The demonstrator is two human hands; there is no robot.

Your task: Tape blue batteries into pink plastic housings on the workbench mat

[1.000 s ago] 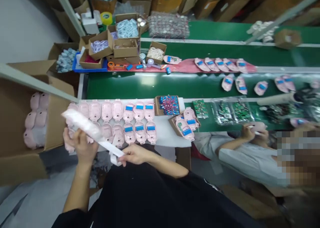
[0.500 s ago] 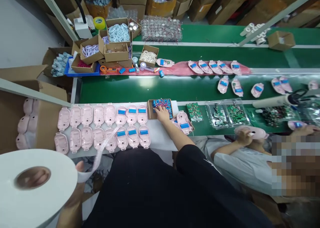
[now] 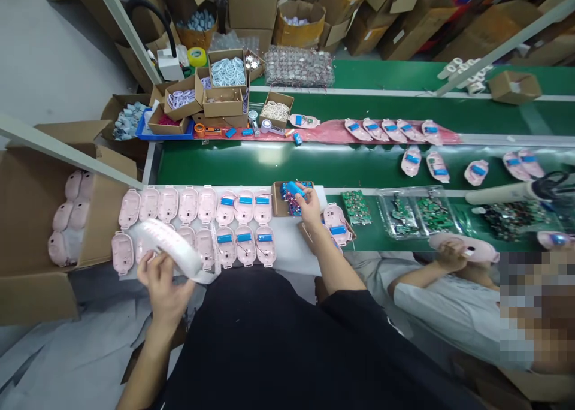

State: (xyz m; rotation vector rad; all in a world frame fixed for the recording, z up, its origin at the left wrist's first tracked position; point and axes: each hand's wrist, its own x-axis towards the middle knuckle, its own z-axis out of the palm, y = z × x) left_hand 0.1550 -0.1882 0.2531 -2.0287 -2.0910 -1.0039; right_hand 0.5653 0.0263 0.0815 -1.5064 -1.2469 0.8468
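My left hand (image 3: 164, 287) is closed on a roll of white tape (image 3: 182, 248), tilted over the lower row of pink plastic shells (image 3: 130, 209). A loose strip of the tape hangs off its right side, over a shell. Pinched in my right hand (image 3: 309, 206) is a blue battery (image 3: 294, 188), raised over the cardboard box (image 3: 281, 207) of more blue batteries with red wires. Two rows of shells lie left of the box; the ones nearest it hold a blue battery each, while those further left show bare insides.
A large carton (image 3: 94, 236) of pink shells stands at the left. Right of the battery box lie green circuit boards (image 3: 357, 208) and bagged boards (image 3: 420, 212). A co-worker on the right holds a pink shell (image 3: 476, 249). Small boxes of rings (image 3: 228, 72) stand at the back.
The tape roll has moved right and away from me, over the shells, in my left hand. My right hand has lifted a blue battery out of the box.
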